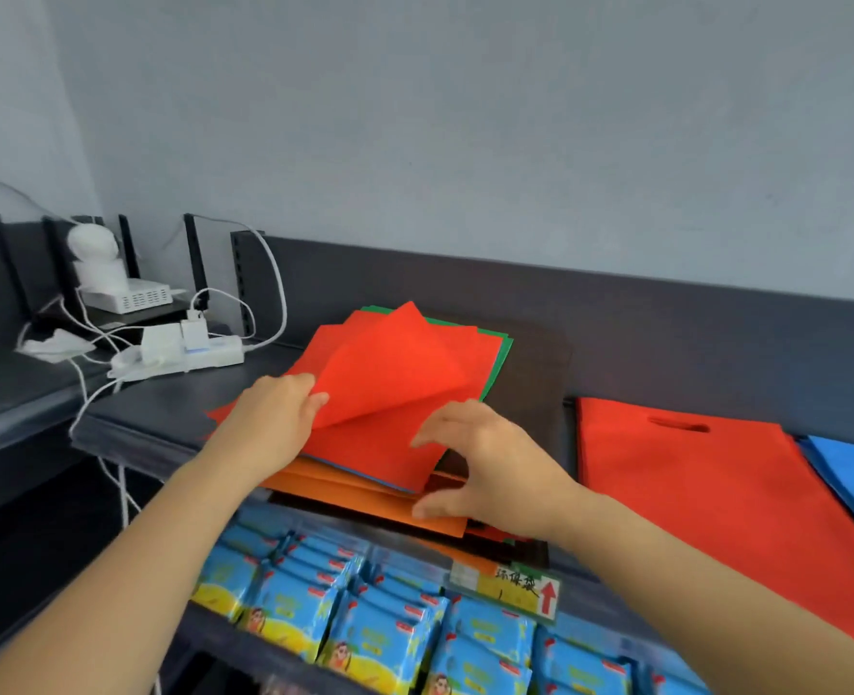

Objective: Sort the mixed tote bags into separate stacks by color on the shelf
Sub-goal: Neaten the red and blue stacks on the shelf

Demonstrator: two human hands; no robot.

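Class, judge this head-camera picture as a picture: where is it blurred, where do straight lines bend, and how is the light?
Head view: the right hand is motion-smeared at the fingers, the left hand sharper; the shelf back panel bows from wide-angle distortion; light is soft and even, no glare on the lifted red bag.

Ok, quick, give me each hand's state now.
Left hand: pinches the lifted corner of the top red bag.
Right hand: open, holding nothing, over the mixed pile.

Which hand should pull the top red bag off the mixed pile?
Left, probably. The left hand pinches the lifted corner of the top red bag, while the right hand hovers open over the near edge of the pile, holding nothing.
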